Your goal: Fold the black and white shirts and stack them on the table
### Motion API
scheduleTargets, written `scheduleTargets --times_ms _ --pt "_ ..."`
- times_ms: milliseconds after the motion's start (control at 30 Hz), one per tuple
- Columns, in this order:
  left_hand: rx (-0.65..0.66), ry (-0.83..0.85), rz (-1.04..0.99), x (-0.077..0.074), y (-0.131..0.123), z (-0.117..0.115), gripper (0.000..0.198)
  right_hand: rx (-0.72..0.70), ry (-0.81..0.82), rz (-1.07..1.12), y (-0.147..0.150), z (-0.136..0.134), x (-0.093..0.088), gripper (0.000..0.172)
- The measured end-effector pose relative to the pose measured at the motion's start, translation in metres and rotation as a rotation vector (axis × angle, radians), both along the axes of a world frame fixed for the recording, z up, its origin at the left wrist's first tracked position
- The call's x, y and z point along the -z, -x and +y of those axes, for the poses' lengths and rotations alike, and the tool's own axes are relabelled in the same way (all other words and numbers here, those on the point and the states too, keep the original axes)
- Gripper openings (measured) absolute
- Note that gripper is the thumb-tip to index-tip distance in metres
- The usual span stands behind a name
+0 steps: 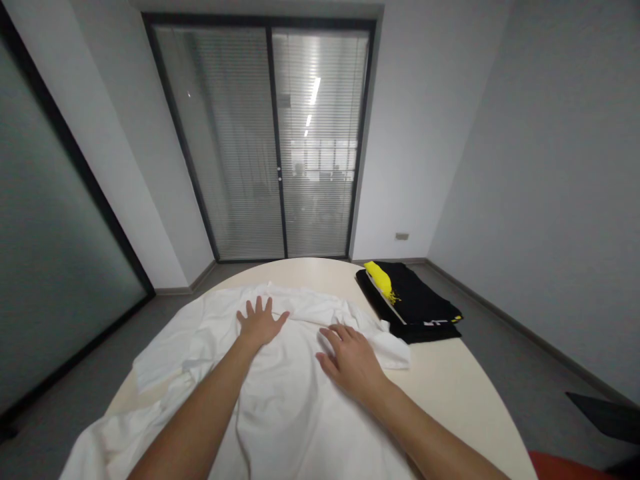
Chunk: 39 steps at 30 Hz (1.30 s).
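A white garment [280, 407], seemingly a shirt, lies spread and wrinkled over the round table, with its near part running out of view at the bottom. My left hand [259, 325] rests flat on its upper part, fingers spread. To the right, my right hand [351, 355] lies on the cloth with its fingers slightly bent and loosely apart, holding nothing that I can see. A short sleeve stretches toward the right beyond that hand. Another part of the garment reaches the table's left edge.
A stack of folded black clothes [420, 297] with a yellow patch sits at the table's [470, 393] back right. A red chair [557, 465] and a dark flat object [605, 415] are at the lower right. Glass doors [280, 140] with blinds stand behind.
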<state>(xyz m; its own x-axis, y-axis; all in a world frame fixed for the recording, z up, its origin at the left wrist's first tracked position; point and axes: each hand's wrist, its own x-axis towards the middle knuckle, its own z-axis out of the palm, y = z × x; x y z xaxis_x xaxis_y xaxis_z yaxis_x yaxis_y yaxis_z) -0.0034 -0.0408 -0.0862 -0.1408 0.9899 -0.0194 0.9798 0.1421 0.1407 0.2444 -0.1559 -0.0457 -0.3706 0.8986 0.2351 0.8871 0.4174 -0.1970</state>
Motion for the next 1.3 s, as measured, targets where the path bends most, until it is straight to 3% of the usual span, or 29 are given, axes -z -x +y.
scheduleTargets --times_ms 167,400,500,667,767,900,1000,1300 --pt "-0.041 0.006 -0.023 0.003 0.012 0.032 0.096 -0.089 0.141 -0.021 -0.007 0.016 0.014 0.063" --pt "-0.089 -0.007 -0.017 0.008 0.022 0.079 0.099 -0.117 0.151 0.054 0.009 0.009 0.004 0.055" --pt "-0.088 -0.017 -0.02 0.009 0.023 0.097 0.1 -0.173 0.209 0.081 0.013 0.006 0.007 0.066" --pt "-0.015 -0.005 -0.051 0.001 0.029 0.119 0.097 -0.16 0.307 0.092 -0.01 0.031 0.013 0.073" --pt "0.043 -0.06 -0.068 -0.002 0.035 0.113 0.085 -0.155 0.309 0.078 -0.025 0.046 0.011 0.073" --pt "0.08 -0.239 -0.079 -0.007 0.048 0.084 0.06 -0.187 0.315 0.057 -0.031 0.049 0.008 0.074" --pt "0.029 -0.341 -0.069 -0.011 0.059 0.058 0.059 -0.192 0.319 0.036 -0.029 0.046 0.009 0.074" --pt "0.086 -0.237 0.053 -0.014 0.058 -0.003 0.044 -0.27 0.453 -0.023 -0.022 0.025 0.003 0.088"
